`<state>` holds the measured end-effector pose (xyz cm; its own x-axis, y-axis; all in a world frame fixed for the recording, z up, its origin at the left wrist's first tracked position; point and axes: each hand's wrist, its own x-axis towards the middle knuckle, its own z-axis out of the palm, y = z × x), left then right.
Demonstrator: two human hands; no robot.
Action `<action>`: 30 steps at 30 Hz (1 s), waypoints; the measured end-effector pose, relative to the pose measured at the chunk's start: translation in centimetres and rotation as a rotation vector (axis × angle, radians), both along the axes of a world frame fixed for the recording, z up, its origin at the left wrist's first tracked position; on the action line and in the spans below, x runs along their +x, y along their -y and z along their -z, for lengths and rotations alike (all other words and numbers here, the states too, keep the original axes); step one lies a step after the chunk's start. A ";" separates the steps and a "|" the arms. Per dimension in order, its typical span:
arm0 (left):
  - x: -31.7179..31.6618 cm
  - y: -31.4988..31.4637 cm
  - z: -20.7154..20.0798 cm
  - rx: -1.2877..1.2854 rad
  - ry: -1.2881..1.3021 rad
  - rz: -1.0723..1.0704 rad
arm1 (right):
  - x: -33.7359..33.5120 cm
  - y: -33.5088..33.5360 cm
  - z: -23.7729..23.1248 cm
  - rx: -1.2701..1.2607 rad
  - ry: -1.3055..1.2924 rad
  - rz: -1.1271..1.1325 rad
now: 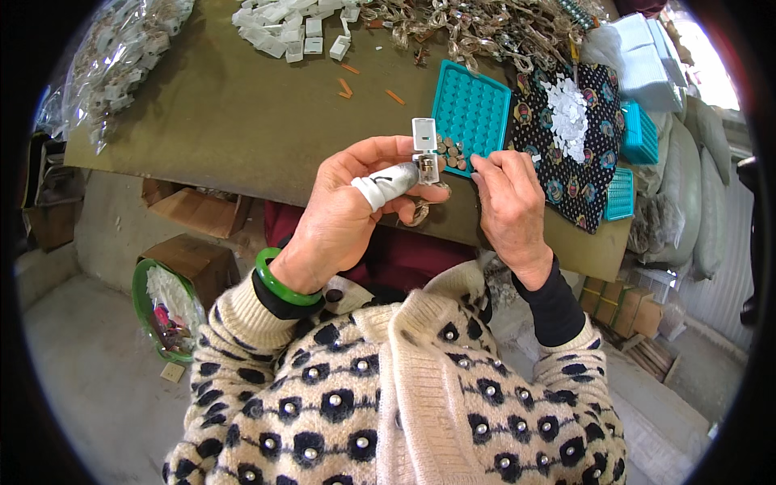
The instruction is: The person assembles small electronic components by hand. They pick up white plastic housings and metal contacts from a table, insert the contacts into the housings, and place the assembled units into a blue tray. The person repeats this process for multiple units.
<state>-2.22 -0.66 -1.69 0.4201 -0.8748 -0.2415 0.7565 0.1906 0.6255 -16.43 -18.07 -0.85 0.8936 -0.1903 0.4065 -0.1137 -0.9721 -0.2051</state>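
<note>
My left hand [343, 198] is closed on a small white plastic case [426, 153] with its lid hinged up and small metallic parts inside. A white cover [386, 186], worn grey at the tip, wraps my left thumb. A loop of thin clear wire [419, 213] hangs below those fingers. My right hand [513, 206] is closed with thumb and fingertips pinched together, by the near edge of a teal tray [473, 101]. What the pinch holds, if anything, is hidden. Several small round discs [451, 152] lie in the tray's near end, between my hands.
White cases [295, 28] and bundled wires [469, 28] are heaped at the far side. Orange strips [394, 97] lie on the table [242, 105]. White flakes [566, 117] rest on a dark patterned cloth [578, 194] at right. A filled plastic bag [129, 61] sits far left.
</note>
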 end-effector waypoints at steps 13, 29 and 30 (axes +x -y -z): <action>-0.3 0.2 0.4 -0.101 -0.091 -0.025 | 2.0 -1.7 -3.0 0.509 0.226 -0.067; -1.7 0.6 -0.6 -0.012 -0.054 -0.128 | 3.4 -2.9 -1.7 0.268 0.393 -0.242; -1.7 0.6 -0.6 -0.005 -0.046 -0.129 | 3.3 -2.8 -2.0 0.286 0.361 -0.256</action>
